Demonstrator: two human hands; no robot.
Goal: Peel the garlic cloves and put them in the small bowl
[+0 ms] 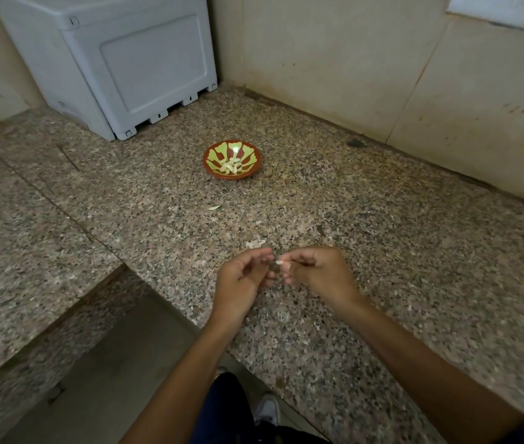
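Both hands [286, 270] pinch small pale garlic clove [280, 262] over speckled granite counter [382, 251].

Countertop [366, 283]: speckled granite-like stone, dull polish. Small bowl [209, 158], frame centre: glossy, looks glazed ceramic. Box [110, 59], upper left: grey moulded plastic, matt. Wall [334, 59], upper right: smooth beige panels, stained. Garlic skin [255, 243]: papery.

Garlic clove [279, 262] mostly hidden between fingertips; hands motion-blurred; both forearms cut off by bottom edge.
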